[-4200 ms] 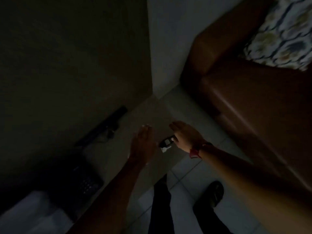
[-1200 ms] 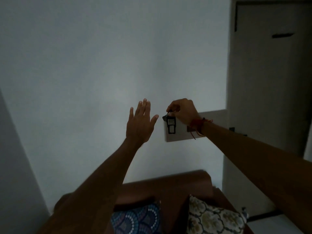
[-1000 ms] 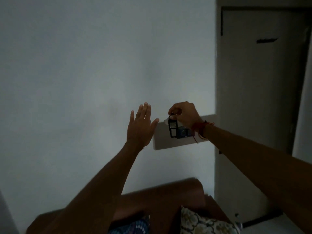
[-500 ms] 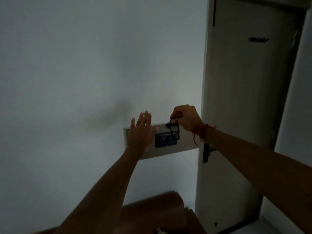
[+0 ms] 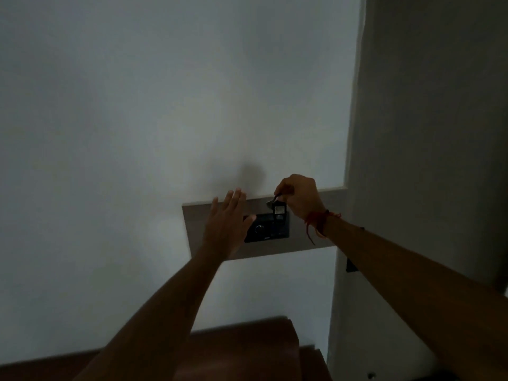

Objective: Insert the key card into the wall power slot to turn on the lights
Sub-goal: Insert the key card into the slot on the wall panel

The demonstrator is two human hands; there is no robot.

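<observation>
The room is dim. My right hand (image 5: 301, 198) pinches the top of a small dark key card (image 5: 278, 211) that hangs straight down, its lower end at the upper right corner of the black power slot unit (image 5: 270, 229). That unit sits on a grey-brown wall panel (image 5: 198, 229). My left hand (image 5: 226, 226) is raised flat with fingers spread, covering the left part of the panel and the unit's left edge, holding nothing. A red thread is tied round my right wrist. I cannot tell whether the card is inside the slot.
A pale wall (image 5: 137, 119) fills the left and top. A door (image 5: 428, 133) stands at the right, with a dark handle (image 5: 351, 265) partly behind my right forearm. The brown sofa back (image 5: 242, 350) lies below.
I turned from the low shelf, where my right hand took the key card, up to the wall. Over the last second the panel came closer and the card dropped to the slot unit.
</observation>
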